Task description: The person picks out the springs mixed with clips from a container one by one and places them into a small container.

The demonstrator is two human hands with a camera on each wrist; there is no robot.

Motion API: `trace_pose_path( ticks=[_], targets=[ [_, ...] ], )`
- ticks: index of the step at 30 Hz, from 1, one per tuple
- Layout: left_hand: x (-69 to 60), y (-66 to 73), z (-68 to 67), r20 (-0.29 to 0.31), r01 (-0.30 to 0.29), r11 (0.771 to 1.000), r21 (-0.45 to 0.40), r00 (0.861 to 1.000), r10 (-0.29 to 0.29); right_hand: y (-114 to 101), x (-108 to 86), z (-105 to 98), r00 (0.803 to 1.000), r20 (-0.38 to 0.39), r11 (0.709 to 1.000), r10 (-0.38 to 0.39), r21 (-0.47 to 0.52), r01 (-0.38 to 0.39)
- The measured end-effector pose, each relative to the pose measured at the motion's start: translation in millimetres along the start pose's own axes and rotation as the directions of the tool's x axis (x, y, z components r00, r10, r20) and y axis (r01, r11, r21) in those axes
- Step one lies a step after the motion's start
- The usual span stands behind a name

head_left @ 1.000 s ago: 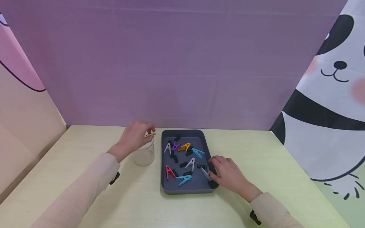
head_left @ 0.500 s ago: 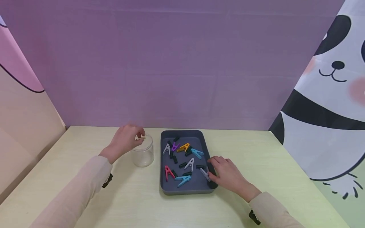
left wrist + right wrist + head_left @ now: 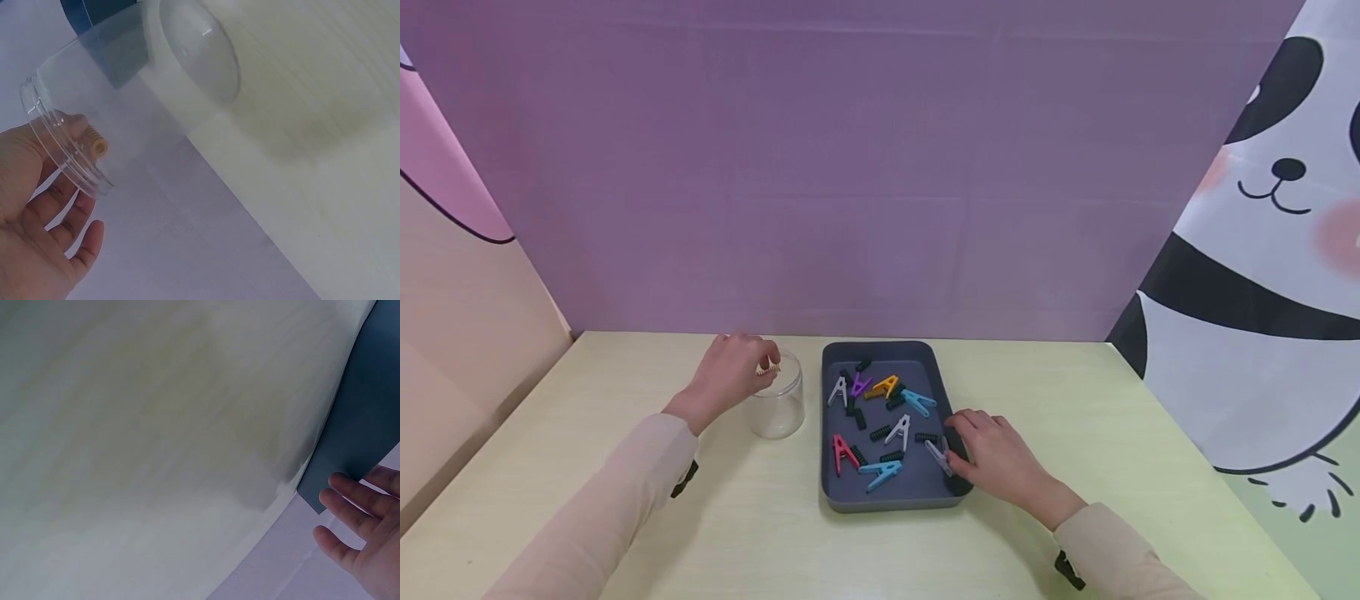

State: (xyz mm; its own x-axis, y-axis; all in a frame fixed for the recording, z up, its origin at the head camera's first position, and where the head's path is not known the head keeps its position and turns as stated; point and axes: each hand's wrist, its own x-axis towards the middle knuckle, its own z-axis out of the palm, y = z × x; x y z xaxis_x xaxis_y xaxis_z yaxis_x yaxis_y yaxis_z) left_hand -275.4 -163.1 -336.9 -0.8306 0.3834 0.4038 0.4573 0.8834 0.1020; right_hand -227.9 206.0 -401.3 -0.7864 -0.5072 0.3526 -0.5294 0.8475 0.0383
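Note:
My left hand (image 3: 733, 372) pinches a small tan coil spring (image 3: 97, 144) at the mouth of a clear plastic jar (image 3: 777, 414). In the left wrist view the spring shows through the jar's wall, just inside the rim, while the other fingers lie outside. A dark grey tray (image 3: 887, 503) stands right of the jar. My right hand (image 3: 1000, 458) holds its right side, thumb over the rim and fingers (image 3: 353, 512) against the outer wall. Inside lie several plastic spring clips, among them a red clip (image 3: 844, 454) and a purple clip (image 3: 861, 385), with several dark springs (image 3: 880, 433).
A gold spring (image 3: 875, 394) lies near the yellow clip (image 3: 887, 385) in the tray. The pale wooden table (image 3: 760, 533) ends at a purple backdrop (image 3: 865, 183). A panda-printed panel (image 3: 1247, 275) rises on the right.
My left hand has moved left and slightly down, bringing the spring from above the jar's far right rim to its mouth. The right hand and the tray have stayed in place.

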Motion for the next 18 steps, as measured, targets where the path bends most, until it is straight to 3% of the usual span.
trace_pose_path(
  ticks=[18],
  targets=[
    [-1.0,2.6,1.8,0.013,0.019,1.0,0.007,1.0,-0.019,-1.1,0.2,-2.4,1.0,0.031,1.0,0.0,-0.012,0.0]
  ],
)
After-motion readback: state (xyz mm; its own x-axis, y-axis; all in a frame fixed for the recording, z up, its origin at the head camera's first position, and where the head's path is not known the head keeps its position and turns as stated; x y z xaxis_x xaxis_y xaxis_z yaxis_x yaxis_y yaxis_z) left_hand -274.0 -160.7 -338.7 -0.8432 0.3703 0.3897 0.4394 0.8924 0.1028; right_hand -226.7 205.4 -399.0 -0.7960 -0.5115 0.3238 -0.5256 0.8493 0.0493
